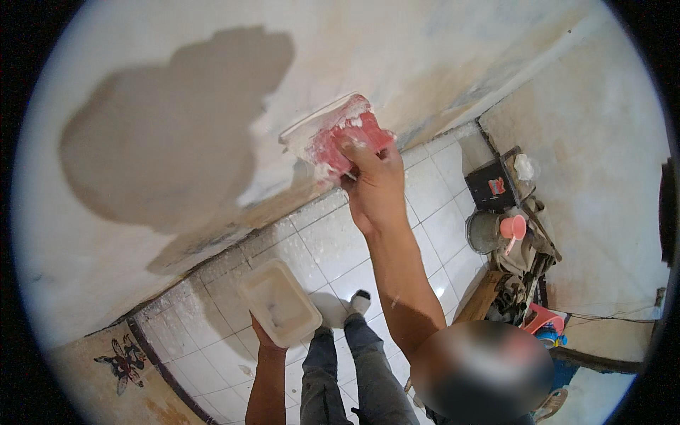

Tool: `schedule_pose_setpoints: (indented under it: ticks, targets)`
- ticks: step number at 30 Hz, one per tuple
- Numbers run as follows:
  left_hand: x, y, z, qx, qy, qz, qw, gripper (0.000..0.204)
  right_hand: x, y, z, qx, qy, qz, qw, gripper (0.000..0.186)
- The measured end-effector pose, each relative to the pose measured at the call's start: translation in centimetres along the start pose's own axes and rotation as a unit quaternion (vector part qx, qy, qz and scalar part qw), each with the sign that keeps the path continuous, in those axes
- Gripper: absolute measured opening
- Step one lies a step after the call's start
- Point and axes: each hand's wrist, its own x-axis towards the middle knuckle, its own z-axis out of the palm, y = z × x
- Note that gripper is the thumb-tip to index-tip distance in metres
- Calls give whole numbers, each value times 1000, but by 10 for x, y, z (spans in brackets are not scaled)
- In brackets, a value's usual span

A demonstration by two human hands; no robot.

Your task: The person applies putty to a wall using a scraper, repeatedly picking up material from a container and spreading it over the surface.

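Note:
My right hand [373, 173] is closed around the red body of a putty spreader [350, 129], which is smeared with white paste. The spreader's wide edge lies against the pale, patchy wall [397, 42], with a fresh white streak along it. Lower down, my left hand [265, 333] grips the outer side of a shallow off-white plastic tray [300, 333]. Its fingers are mostly hidden beneath the tray. A little pale material seems to lie inside, though its amount is hard to tell.
White floor tiles [333, 244] with white splatters run along the wall's foot. To the right stand a black box [491, 188], a bucket [482, 232] with a pink dipper [513, 227], and a heap of cloth [520, 283]. A blurred patch covers the lower right.

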Motion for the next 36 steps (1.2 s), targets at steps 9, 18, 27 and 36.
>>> schedule_pose_setpoints:
  ticks: [9,18,27,36]
  targets:
    - [-8,-8,19,-60,12,-17,998,57,35,-19,-30,-220,86,-251,939,16]
    - [-20,-29,12,-31,-17,1,999,65,-32,73,10,-539,-122,-255,794,25]
    - [-30,-39,32,-4,-15,30,999,61,107,10,-114,38,-7,24,999,12]
    - [-39,-43,26,-56,3,19,998,60,0,-32,43,-322,-17,-349,880,14]
